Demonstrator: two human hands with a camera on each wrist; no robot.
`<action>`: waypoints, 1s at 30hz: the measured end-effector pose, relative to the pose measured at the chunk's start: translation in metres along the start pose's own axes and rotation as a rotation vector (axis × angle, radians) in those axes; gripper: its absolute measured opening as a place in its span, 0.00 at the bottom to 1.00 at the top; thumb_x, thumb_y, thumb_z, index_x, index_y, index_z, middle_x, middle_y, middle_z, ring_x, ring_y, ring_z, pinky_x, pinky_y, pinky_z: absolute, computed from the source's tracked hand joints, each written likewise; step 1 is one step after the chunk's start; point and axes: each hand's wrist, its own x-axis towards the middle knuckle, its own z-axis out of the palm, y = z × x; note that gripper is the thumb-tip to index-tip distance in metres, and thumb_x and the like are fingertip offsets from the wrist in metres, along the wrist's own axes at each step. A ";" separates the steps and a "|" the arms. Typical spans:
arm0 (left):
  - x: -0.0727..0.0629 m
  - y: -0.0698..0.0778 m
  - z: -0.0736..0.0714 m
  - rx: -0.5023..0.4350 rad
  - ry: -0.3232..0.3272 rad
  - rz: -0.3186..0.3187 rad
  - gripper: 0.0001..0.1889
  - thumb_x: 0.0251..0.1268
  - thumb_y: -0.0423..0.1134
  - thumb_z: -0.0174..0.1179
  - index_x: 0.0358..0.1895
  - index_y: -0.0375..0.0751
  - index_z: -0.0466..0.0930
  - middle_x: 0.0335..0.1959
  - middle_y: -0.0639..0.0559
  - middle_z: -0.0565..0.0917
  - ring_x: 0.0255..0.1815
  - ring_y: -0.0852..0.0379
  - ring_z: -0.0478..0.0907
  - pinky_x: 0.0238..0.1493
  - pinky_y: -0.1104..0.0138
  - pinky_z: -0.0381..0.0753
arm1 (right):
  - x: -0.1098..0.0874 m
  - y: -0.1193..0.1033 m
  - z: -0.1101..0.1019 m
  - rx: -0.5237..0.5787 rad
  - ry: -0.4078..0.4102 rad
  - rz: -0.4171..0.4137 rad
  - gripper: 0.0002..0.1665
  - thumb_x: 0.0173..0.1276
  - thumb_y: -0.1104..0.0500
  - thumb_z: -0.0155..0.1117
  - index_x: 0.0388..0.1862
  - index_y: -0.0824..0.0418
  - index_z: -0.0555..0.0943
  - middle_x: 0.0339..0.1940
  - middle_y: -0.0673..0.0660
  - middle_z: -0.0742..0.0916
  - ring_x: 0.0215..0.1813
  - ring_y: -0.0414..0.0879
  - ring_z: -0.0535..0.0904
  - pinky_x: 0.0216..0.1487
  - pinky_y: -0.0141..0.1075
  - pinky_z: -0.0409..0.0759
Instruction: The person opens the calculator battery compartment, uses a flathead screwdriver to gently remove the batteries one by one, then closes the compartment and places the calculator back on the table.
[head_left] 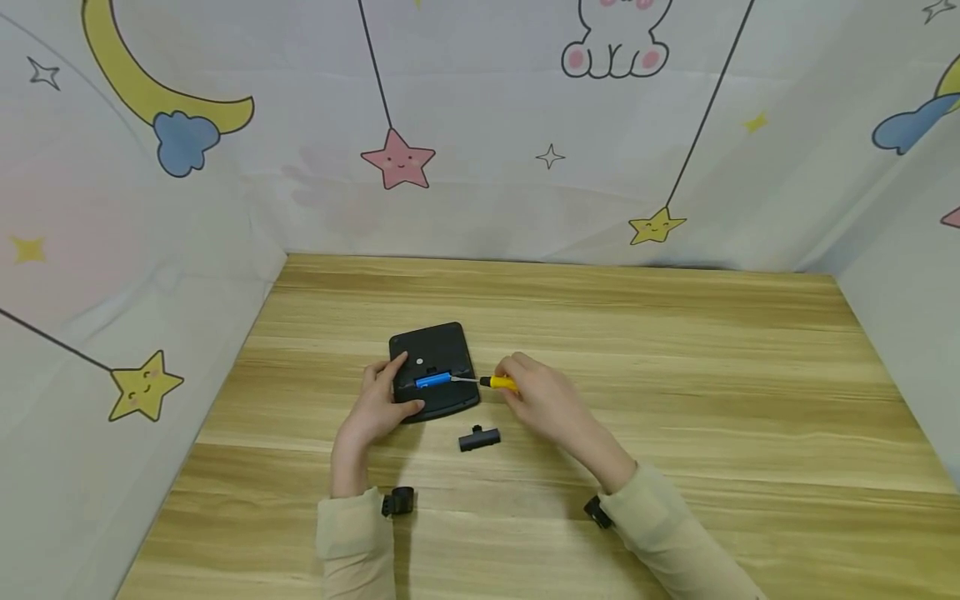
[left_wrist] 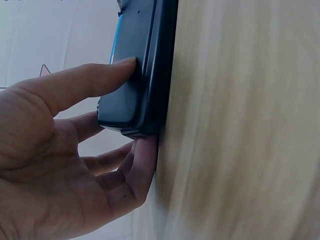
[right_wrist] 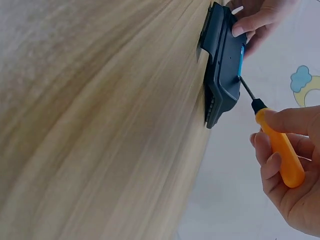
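A black calculator (head_left: 442, 342) lies on its face on the table, its battery slot uncovered. In the slot sits a blue battery (head_left: 433, 381). My left hand (head_left: 375, 408) grips the calculator's left side: thumb and index finger on its back, the other fingers curled at the edge in the left wrist view. My right hand (head_left: 543, 396) holds a screwdriver (right_wrist: 282, 145) by its yellow handle, the metal shaft pointing left. Its tip is at the right end of the battery. Below the calculator lies its small black battery cover (head_left: 478, 439), a tab on its upper edge.
The wooden table (head_left: 675, 333) reaches back to a pale cloth wall (head_left: 487, 217) printed with stars and moons. Similar cloth hangs at both sides. Small black wrist cameras (head_left: 399, 501) are worn at both sleeve cuffs.
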 end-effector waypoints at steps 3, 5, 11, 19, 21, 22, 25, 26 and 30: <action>0.000 0.000 0.000 -0.001 0.000 -0.002 0.43 0.61 0.36 0.62 0.77 0.46 0.49 0.75 0.33 0.44 0.74 0.30 0.51 0.71 0.40 0.56 | 0.001 -0.002 -0.001 -0.028 0.008 -0.032 0.12 0.60 0.62 0.70 0.42 0.58 0.81 0.37 0.51 0.84 0.32 0.39 0.78 0.35 0.32 0.80; 0.000 0.000 0.000 -0.003 0.001 -0.001 0.43 0.61 0.36 0.62 0.77 0.45 0.49 0.75 0.33 0.44 0.74 0.30 0.51 0.71 0.40 0.56 | 0.001 -0.004 -0.001 -0.050 0.019 -0.055 0.12 0.59 0.62 0.70 0.42 0.58 0.81 0.36 0.51 0.84 0.32 0.39 0.78 0.35 0.31 0.81; 0.000 0.001 0.000 -0.002 -0.002 0.002 0.43 0.62 0.36 0.62 0.77 0.46 0.48 0.75 0.33 0.44 0.74 0.30 0.52 0.70 0.39 0.57 | 0.002 -0.012 -0.005 -0.159 0.058 -0.131 0.13 0.58 0.61 0.71 0.41 0.59 0.80 0.35 0.51 0.82 0.33 0.40 0.78 0.33 0.30 0.80; -0.001 0.000 0.000 0.002 -0.001 0.010 0.43 0.61 0.36 0.62 0.77 0.45 0.49 0.75 0.32 0.45 0.73 0.30 0.52 0.70 0.39 0.57 | 0.008 -0.026 -0.011 -0.201 0.049 -0.177 0.13 0.60 0.60 0.71 0.43 0.59 0.80 0.36 0.51 0.82 0.34 0.40 0.78 0.33 0.28 0.79; -0.001 0.000 0.000 0.004 0.000 0.011 0.43 0.61 0.36 0.62 0.77 0.45 0.49 0.75 0.32 0.45 0.73 0.30 0.52 0.70 0.39 0.56 | 0.010 -0.029 -0.012 -0.201 0.048 -0.193 0.12 0.60 0.60 0.70 0.43 0.60 0.81 0.37 0.51 0.82 0.34 0.40 0.78 0.34 0.28 0.79; -0.001 0.000 0.000 0.004 0.001 0.011 0.43 0.61 0.36 0.62 0.77 0.45 0.49 0.75 0.32 0.45 0.73 0.30 0.52 0.70 0.39 0.56 | 0.012 -0.031 -0.013 -0.204 0.046 -0.203 0.12 0.60 0.60 0.70 0.42 0.60 0.81 0.37 0.52 0.82 0.35 0.40 0.78 0.34 0.28 0.79; -0.002 0.000 0.000 0.000 0.002 0.006 0.43 0.61 0.36 0.62 0.77 0.45 0.49 0.74 0.32 0.45 0.73 0.29 0.52 0.70 0.39 0.57 | 0.016 -0.037 -0.015 -0.219 0.040 -0.230 0.11 0.61 0.60 0.69 0.42 0.60 0.82 0.38 0.52 0.83 0.36 0.41 0.79 0.36 0.27 0.80; -0.001 0.000 0.000 -0.003 0.003 0.004 0.43 0.61 0.36 0.62 0.77 0.45 0.49 0.75 0.32 0.45 0.73 0.29 0.52 0.70 0.39 0.57 | 0.017 -0.039 -0.015 -0.225 0.036 -0.238 0.11 0.61 0.60 0.69 0.42 0.60 0.82 0.38 0.53 0.83 0.36 0.41 0.79 0.36 0.27 0.80; -0.001 0.000 -0.001 -0.007 0.004 -0.002 0.43 0.61 0.36 0.62 0.77 0.46 0.49 0.75 0.33 0.45 0.74 0.29 0.51 0.70 0.39 0.57 | 0.022 -0.044 -0.016 -0.243 0.011 -0.240 0.10 0.62 0.60 0.69 0.42 0.61 0.83 0.38 0.53 0.83 0.37 0.41 0.79 0.37 0.27 0.80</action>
